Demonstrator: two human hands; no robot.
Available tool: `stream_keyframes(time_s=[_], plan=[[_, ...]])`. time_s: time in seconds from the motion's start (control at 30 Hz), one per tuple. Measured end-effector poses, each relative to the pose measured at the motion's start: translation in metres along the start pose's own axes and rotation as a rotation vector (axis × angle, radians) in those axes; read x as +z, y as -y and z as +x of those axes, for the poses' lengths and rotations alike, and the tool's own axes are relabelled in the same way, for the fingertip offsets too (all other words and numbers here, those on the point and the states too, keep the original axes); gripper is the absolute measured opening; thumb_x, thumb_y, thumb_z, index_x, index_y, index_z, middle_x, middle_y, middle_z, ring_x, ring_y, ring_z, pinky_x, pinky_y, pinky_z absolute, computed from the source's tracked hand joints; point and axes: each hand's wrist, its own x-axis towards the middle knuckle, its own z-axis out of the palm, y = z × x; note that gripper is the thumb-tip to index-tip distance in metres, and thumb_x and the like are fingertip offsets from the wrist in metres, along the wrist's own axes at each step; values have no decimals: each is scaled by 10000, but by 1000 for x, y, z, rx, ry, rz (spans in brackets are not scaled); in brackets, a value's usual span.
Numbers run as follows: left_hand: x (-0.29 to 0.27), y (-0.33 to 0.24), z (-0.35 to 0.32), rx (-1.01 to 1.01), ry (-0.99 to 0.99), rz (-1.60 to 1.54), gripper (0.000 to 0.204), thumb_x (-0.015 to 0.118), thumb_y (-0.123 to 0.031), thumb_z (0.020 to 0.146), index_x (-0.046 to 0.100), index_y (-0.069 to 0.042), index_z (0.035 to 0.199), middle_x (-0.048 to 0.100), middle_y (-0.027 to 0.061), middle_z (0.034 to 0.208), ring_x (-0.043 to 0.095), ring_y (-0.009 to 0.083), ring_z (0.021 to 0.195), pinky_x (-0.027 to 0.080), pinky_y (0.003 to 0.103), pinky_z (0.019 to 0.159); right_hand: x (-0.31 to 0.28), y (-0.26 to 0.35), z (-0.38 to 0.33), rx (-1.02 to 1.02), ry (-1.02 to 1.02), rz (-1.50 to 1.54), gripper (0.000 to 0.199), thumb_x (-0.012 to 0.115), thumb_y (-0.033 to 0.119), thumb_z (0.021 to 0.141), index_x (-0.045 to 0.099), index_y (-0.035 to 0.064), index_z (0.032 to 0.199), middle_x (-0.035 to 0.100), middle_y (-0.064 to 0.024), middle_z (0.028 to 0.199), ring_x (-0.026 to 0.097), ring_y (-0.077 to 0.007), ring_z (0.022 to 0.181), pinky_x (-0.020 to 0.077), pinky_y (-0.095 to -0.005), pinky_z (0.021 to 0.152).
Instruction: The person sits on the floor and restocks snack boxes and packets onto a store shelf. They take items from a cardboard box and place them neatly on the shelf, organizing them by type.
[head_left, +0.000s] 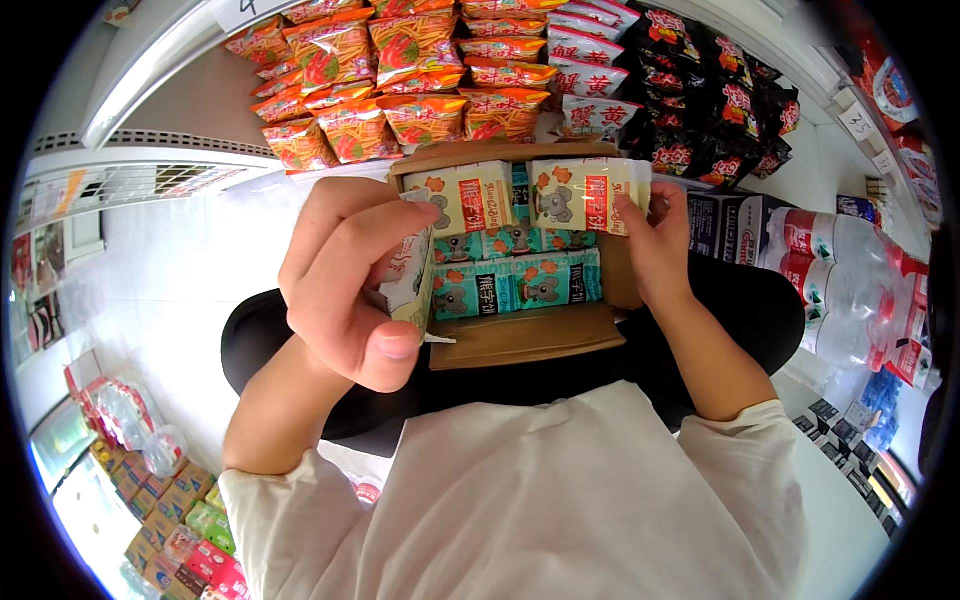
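Observation:
A cardboard box (530, 345) rests open at my lap. In its lower part lie several teal snack packets (555, 280) with a koala picture. Across its far side sit a cream packet (470, 198) and, to the right, another cream packet (578, 196) with a red label. My right hand (660, 235) pinches the right-hand cream packet by its right edge. Over the box's left side is my left hand (345, 280), bent fingers and thumb apart, its index fingertip overlapping the left cream packet. A whitish printed piece (408, 275) shows partly behind that hand; I cannot tell whether it is a packet or a flap.
Beyond the box, a shelf holds orange snack bags (415, 45), silver-white bags (590, 80) and black bags (710, 100). Wrapped plastic bottles (840, 280) stand at right beside a dark carton (725, 225). A white wire rack (150, 165) is at left; stacked cartons (150, 500) stand lower left.

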Motion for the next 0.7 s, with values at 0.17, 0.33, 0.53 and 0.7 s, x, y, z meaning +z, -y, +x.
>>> stream_keyframes(time_s=[0.17, 0.33, 0.53, 0.7], plan=[[-3, 0, 1, -15, -12, 3, 682, 562, -550, 978, 702, 116, 1025, 618, 171, 913, 434, 128, 580, 319, 283, 499, 14, -33, 12, -62, 138, -28, 316, 702, 132, 985, 563, -52, 1201, 700, -164, 1063, 689, -210, 977, 552, -341, 838], [-11, -1, -4, -21, -18, 24, 655, 572, -520, 980, 694, 121, 1028, 617, 168, 895, 413, 117, 564, 300, 279, 489, 8, 5, 24, -163, 355, -598, 221, 674, 107, 954, 679, -63, 1094, 702, -257, 978, 700, -408, 934, 555, -435, 824], [-10, 1, -7, -47, -24, 28, 614, 572, -481, 990, 678, 123, 1005, 607, 158, 870, 400, 111, 553, 286, 277, 487, 10, 23, 28, -428, 324, -961, 134, 650, 59, 918, 669, -53, 990, 686, -285, 910, 666, -492, 931, 539, -544, 819], [-2, -5, -7, -161, -45, -51, 553, 557, -421, 1017, 657, 123, 993, 580, 133, 840, 420, 113, 585, 297, 277, 512, 20, 12, 33, -459, 300, -903, 200, 638, 11, 882, 636, -56, 1070, 685, -288, 1014, 673, -489, 972, 554, -559, 830]])
